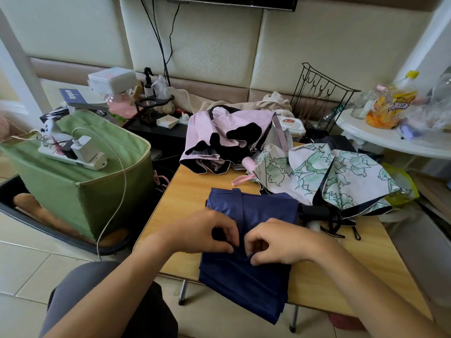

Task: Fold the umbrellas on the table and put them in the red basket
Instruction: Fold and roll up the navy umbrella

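Left hand (207, 230) and right hand (275, 242) are pinching adjacent pleats of the navy umbrella (246, 245), its long axis running across the tabletop's (185, 191) near edge.

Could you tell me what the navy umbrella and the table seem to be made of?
Navy umbrella: thin woven synthetic, probably nylon or polyester; it creases sharply with a slight sheen. Table: wood or wood-look laminate, smooth, with visible light grain.
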